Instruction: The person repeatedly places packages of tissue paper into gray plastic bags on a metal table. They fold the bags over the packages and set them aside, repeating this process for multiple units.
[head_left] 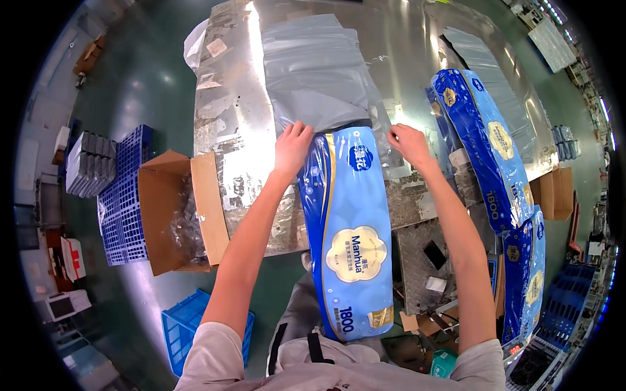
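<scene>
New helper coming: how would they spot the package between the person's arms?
Find the metal table. Across its near edge lies a long blue package, its far end between left hand and right hand. Its lookalikes lie right of both hands.

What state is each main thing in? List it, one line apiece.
Grey plastic bags: stacked, lying flat
Middle toilet-paper pack: wrapped, far end at the bags
Left hand: curled at the bags' near edge, grip unclear
Right hand: bent, grip unclear
Right-side toilet-paper packs: wrapped
Left cardboard box: open, clear plastic inside
Blue crate: open-topped, partly hidden
Metal table: scuffed
</scene>
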Tool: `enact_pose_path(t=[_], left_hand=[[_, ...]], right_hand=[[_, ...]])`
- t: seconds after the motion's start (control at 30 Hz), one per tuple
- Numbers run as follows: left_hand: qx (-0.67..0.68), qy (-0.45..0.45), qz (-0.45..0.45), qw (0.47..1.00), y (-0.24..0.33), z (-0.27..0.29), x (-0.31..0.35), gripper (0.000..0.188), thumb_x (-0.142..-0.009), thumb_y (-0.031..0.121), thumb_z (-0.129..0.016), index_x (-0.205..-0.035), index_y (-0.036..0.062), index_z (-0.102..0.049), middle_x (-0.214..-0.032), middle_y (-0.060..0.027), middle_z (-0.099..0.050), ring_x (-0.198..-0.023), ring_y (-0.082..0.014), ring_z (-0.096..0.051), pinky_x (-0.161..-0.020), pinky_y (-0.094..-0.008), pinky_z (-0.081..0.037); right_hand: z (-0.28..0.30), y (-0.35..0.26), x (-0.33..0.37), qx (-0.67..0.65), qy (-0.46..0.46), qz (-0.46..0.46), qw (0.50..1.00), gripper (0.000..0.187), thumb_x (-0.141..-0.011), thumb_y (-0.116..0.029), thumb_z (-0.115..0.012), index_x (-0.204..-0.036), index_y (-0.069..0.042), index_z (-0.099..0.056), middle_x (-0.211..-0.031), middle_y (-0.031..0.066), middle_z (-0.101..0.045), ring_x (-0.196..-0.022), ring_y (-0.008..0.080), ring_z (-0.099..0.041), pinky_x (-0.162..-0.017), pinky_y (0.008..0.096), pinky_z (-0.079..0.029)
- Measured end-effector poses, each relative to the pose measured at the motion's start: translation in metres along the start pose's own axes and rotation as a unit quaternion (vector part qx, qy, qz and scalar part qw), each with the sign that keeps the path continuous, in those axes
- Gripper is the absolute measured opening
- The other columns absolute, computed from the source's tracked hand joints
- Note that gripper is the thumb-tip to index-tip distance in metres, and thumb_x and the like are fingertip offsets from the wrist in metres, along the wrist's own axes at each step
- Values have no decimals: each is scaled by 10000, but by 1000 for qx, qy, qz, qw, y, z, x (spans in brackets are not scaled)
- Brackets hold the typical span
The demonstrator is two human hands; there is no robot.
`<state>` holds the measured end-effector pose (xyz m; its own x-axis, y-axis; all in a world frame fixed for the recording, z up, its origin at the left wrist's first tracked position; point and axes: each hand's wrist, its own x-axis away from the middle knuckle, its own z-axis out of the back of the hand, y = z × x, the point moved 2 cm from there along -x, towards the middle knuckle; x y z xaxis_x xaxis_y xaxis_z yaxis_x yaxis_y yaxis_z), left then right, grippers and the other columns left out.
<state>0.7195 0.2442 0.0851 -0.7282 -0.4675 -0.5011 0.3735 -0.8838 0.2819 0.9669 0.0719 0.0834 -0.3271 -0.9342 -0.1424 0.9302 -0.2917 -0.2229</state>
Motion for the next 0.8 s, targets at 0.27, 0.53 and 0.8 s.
enact_pose_path(t=[0.27,0.53,0.8], left_hand=[[2,-2,-16,1000,8,-1,-11,92,-809,137,-591,-831,80,-522,-835,-46,-494,-809,-238,-532,-656,-350,-470],[-22,-43,-38,998,-4,6,5,139,-716,114,-618,-831,102,-542,-873,-37,-498,-861,-233,-524,-686,-334,-485],[360,-34,223,905,-3,12,57,113,-886,142,-546,-974,71,-550,-1360,-210,-357,-1276,-363,-342,-1015,-390,-317]], right_hand=[[-26,-11,-36,-25,35,-26,999,150,-819,-198,-578,-888,-66,-565,-841,107,-611,-817,301,-596,-689,394,-480],[-8,-22,8,-30,3,13,999,101,-828,-116,-549,-917,-69,-546,-855,116,-597,-792,322,-572,-694,418,-468],[-62,1,25,-422,-34,-97,901,255,-775,-111,-590,-1013,-29,-545,-1140,173,-562,-1055,330,-534,-865,381,-444]])
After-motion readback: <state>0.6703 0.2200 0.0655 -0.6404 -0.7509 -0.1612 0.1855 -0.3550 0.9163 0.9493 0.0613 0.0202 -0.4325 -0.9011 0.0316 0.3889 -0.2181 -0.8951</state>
